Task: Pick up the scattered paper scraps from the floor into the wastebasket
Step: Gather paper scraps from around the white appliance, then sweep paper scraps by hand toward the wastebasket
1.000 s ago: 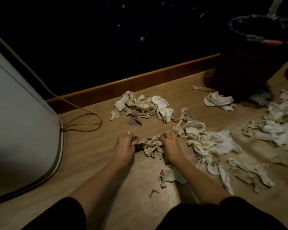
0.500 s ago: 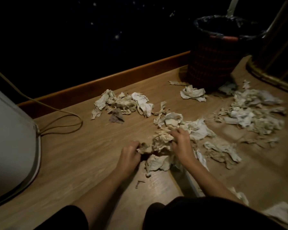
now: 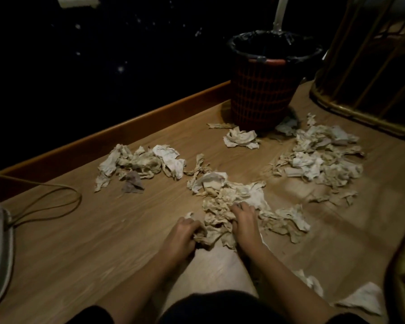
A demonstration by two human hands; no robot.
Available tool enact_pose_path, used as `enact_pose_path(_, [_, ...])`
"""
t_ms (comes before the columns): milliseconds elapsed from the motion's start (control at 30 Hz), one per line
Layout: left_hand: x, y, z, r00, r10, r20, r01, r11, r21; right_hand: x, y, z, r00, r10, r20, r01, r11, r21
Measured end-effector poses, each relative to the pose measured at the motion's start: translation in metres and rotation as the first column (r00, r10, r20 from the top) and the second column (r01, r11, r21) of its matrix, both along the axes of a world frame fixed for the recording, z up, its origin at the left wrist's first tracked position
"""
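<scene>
Right now a loose bunch of crumpled paper scraps [image 3: 216, 218] is squeezed between the left hand [image 3: 182, 232] and right hand [image 3: 243, 218] on the wooden floor [image 3: 103, 242]. Bits could be dropped when lifted, because the wastebasket [image 3: 264, 90] is well apart.

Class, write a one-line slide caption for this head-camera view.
Both hands, left and right, gather crumpled paper scraps on the wooden floor, red mesh wastebasket beyond.
</scene>
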State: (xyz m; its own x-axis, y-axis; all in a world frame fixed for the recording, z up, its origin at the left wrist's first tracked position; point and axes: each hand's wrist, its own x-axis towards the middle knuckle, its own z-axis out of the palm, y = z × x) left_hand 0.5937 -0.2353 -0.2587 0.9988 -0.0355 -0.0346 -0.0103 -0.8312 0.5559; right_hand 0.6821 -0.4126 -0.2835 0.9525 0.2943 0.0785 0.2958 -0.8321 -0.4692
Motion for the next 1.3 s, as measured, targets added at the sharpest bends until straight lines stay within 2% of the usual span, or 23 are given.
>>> enact_pose_path(133, [0.046, 0.024, 0.019, 0.985, 0.16, 0.065, -0.157, 0.986, -0.053, 0.038, -0.013, 0.023, 0.993, -0.116, 0.036, 0.108, 0.977, 0.182])
enact_pose_path(267, [0.113, 0.035, 0.035, 0.952, 0.257, 0.168, -0.276, 0.956, 0.101, 0.083, -0.027, 0.048, 0.974, -0.189, 0.124, 0.164, 0.967, 0.193])
enact_pose_path(367, [0.153, 0.026, 0.052, 0.968, 0.243, 0.058, -0.249, 0.96, 0.131, 0.112, -0.03, 0.048, 0.98, -0.198, 0.025, 0.197, 0.98, 0.039])
enact_pose_path(467, [0.178, 0.015, 0.045, 0.994, 0.074, -0.078, -0.05, 0.962, 0.27, 0.114, -0.024, 0.032, 0.979, -0.112, -0.173, 0.078, 0.979, -0.188])
enact_pose_path(500, [0.182, 0.011, 0.04, 0.99, 0.037, -0.138, 0.007, 0.952, 0.306, 0.108, -0.022, 0.024, 0.976, -0.092, -0.195, 0.047, 0.973, -0.225])
enact_pose_path(600, [0.189, -0.001, 0.022, 0.954, 0.036, -0.299, 0.044, 0.965, 0.257, 0.081, -0.02, 0.007, 0.994, -0.094, -0.063, 0.08, 0.976, -0.2])
enact_pose_path(667, [0.19, -0.009, 0.011, 0.946, 0.066, -0.318, 0.016, 0.968, 0.25, 0.068, -0.025, 0.002, 0.995, -0.093, 0.027, 0.096, 0.987, -0.126])
enact_pose_path(733, [0.188, -0.016, 0.003, 0.97, 0.052, -0.237, 0.016, 0.961, 0.278, 0.063, -0.027, 0.0, 0.995, -0.1, 0.026, 0.102, 0.993, -0.056])
enact_pose_path(800, [0.184, -0.022, 0.001, 0.991, -0.004, -0.137, 0.035, 0.974, 0.224, 0.063, -0.026, 0.001, 0.993, -0.119, -0.019, 0.119, 0.993, -0.007])
enact_pose_path(900, [0.187, -0.025, 0.01, 0.993, -0.08, -0.084, 0.093, 0.981, 0.17, 0.075, -0.025, 0.01, 0.991, -0.124, -0.04, 0.125, 0.992, 0.027])
enact_pose_path(1000, [0.217, -0.026, 0.038, 0.995, -0.104, -0.007, 0.104, 0.988, 0.117, 0.1, -0.031, 0.037, 0.993, -0.117, 0.005, 0.117, 0.991, 0.061])
enact_pose_path(1067, [0.247, -0.025, 0.073, 0.986, -0.153, 0.071, 0.145, 0.984, 0.105, 0.128, -0.037, 0.068, 0.991, -0.111, 0.079, 0.104, 0.992, 0.077])
enact_pose_path(1167, [0.302, -0.024, 0.141, 0.915, -0.29, 0.281, 0.235, 0.948, 0.213, 0.181, -0.047, 0.13, 0.966, -0.045, 0.254, 0.03, 0.998, 0.062])
enact_pose_path(1233, [0.335, -0.025, 0.195, 0.864, -0.331, 0.38, 0.234, 0.931, 0.279, 0.22, -0.051, 0.175, 0.933, -0.016, 0.359, -0.004, 0.999, 0.053])
enact_pose_path(1300, [0.364, -0.028, 0.245, 0.811, -0.32, 0.49, 0.21, 0.941, 0.267, 0.257, -0.052, 0.222, 0.887, -0.02, 0.462, -0.011, 0.998, 0.064])
